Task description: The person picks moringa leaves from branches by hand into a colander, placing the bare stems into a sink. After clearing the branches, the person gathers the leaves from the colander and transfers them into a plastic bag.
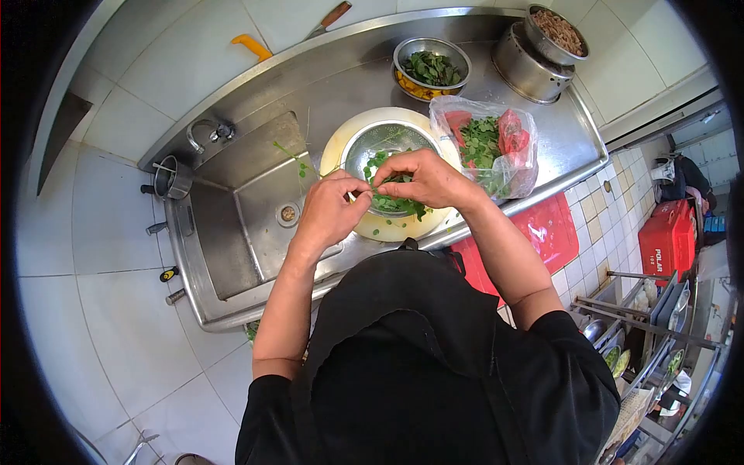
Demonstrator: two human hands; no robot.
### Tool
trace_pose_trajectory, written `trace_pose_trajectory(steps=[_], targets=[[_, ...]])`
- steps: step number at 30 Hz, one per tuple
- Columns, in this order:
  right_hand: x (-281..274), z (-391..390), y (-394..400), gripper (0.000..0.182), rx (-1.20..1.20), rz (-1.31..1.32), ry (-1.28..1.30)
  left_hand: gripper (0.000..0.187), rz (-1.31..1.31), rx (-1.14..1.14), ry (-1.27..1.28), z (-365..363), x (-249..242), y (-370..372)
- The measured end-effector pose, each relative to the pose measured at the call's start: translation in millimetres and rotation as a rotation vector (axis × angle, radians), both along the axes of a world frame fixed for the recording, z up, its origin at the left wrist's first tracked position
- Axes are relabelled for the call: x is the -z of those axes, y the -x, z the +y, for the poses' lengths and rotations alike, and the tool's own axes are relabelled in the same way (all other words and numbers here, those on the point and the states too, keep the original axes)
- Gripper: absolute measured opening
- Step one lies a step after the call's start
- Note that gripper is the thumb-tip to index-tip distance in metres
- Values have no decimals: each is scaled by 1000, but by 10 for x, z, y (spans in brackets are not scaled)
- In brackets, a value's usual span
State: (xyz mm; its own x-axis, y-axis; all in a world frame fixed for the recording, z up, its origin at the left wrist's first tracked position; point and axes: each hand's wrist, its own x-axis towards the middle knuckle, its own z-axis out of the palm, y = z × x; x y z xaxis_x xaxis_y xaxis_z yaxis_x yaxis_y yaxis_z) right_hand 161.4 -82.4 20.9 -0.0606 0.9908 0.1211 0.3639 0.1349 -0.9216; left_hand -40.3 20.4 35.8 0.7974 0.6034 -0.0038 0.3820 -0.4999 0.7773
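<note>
While left hand and right hand pinch leafy greens in closed fingertips, white tiles border the steel counter.

Bright; fisheye-curved, black edges.

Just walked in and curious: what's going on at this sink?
A person in black holds a thin, leafy green stem in the left hand, the right hand meeting it at the fingertips, above a round perforated metal colander of green leaves. It sits on a round cream board beside the steel basin.
</note>
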Motion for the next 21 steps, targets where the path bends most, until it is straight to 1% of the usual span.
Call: trace_pose_trajectory(steps=[4, 7, 9, 10, 13, 15, 16, 18, 19, 21], targets=[[-44, -56, -38, 18, 13, 54, 57, 18, -21, 61, 81, 22, 66, 46], [-125, -73, -15, 17, -22, 59, 132, 19, 5, 93, 95, 5, 29, 60], [-161, -70, 35, 17, -67, -102, -12, 18, 7, 102, 106, -11, 34, 53], [-151, -64, 38, 17, -66, -101, -13, 18, 8, 109, 114, -12, 34, 48], [-109, -44, 30, 16, -63, -63, -44, 18, -9, 109, 123, -10, 52, 55], [-94, -64, -16, 16, -61, 21, -1, 17, -12, 106, 132, 6, 44, 74], [-86, -79, -44, 16, -60, 21, 1, 17, -16, 106, 142, 15, 44, 82], [-75, -102, -109, 15, -43, 73, 106, 16, -13, 108, 159, 51, 84, 113], [-75, -109, -145, 15, -43, 74, 108, 16, -10, 108, 175, 69, 100, 132], [-81, -132, -207, 13, -11, 173, 207, 16, -14, 101, 179, 85, 115, 150]])
